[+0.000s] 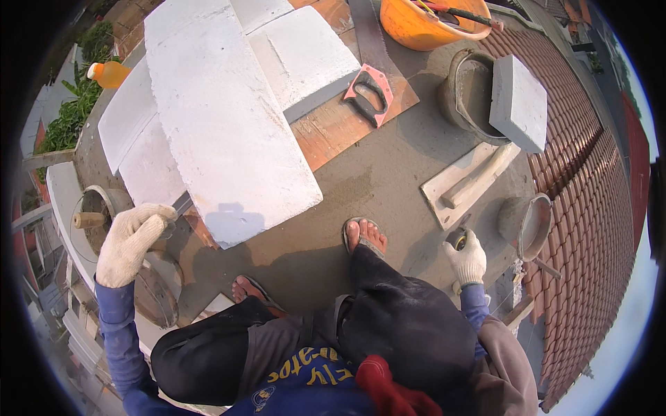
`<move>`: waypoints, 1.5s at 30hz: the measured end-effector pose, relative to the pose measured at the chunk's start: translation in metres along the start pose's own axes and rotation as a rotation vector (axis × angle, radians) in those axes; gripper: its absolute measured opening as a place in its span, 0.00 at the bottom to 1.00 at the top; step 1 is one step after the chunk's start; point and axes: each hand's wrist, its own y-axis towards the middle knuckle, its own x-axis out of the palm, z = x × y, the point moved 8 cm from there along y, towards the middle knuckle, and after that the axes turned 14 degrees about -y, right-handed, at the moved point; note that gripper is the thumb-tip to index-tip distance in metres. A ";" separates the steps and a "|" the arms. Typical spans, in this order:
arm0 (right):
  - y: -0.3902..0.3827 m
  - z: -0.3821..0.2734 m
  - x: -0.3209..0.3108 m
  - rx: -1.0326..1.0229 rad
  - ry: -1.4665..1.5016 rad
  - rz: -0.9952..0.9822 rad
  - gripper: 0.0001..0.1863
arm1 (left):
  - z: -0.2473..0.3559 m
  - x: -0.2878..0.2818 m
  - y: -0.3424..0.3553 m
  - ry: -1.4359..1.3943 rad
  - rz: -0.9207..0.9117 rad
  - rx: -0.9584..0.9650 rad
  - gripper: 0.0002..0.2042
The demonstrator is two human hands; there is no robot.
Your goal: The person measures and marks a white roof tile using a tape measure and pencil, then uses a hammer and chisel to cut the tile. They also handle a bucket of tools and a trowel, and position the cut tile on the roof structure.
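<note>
Person squats on a concrete slab at roof height.

Left hand (pixel 130 243), gloved, sits at the near-left corner of the big block (pixel 222 118). Grip looks curled round a thin dark tool (pixel 182 203) touching the block's edge; which tool it is cannot be told.

Right hand (pixel 467 258), gloved, is well right of the block, past the sandalled foot (pixel 365 234). Grip clenched on a small dark round object (pixel 456 239), likely a tape measure.

Risks, as judged:
- The big block lies over others and overhangs, so pressure at its corner could tip or slide it toward the feet.
- The saw (pixel 370 93) lies just right of the block, a cut or trip hazard.
- The small grey block (pixel 519 102), far right of the big one, rests on the rim of a mortar bucket (pixel 466 93) and could drop in or off.
- The slab edge left of the block is open, so there is a fall risk.

Counts:
- white blocks: at least four, the stack partly hidden
- grey block: one
- orange bottle (pixel 107 73): one
- saw: one
- orange basin (pixel 423 24): one
- mortar buckets: two seen
- trowel board (pixel 466 182): one
- pan (pixel 535 227): one
- gloves: two
</note>
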 end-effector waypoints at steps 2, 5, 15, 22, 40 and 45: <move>-0.013 -0.012 -0.027 -0.047 0.339 -0.201 0.40 | 0.014 0.012 -0.003 -0.013 -0.031 -0.029 0.22; -0.020 -0.062 -0.035 -0.288 0.883 -0.568 0.42 | 0.026 0.033 -0.007 -0.095 -0.095 -0.022 0.21; -0.067 -0.321 -0.218 -1.333 0.955 -0.573 0.38 | 0.036 0.157 0.018 -0.581 -0.265 -0.213 0.29; -0.116 -0.382 -0.252 -1.302 0.926 -0.077 0.32 | 0.045 0.155 0.016 -1.157 0.020 -0.137 0.26; -0.087 -0.393 -0.332 -1.462 0.890 0.453 0.29 | 0.128 0.123 0.035 -0.850 0.335 0.066 0.18; -0.076 -0.433 -0.357 -1.505 0.760 0.606 0.25 | 0.121 0.091 0.081 -0.920 0.302 0.260 0.19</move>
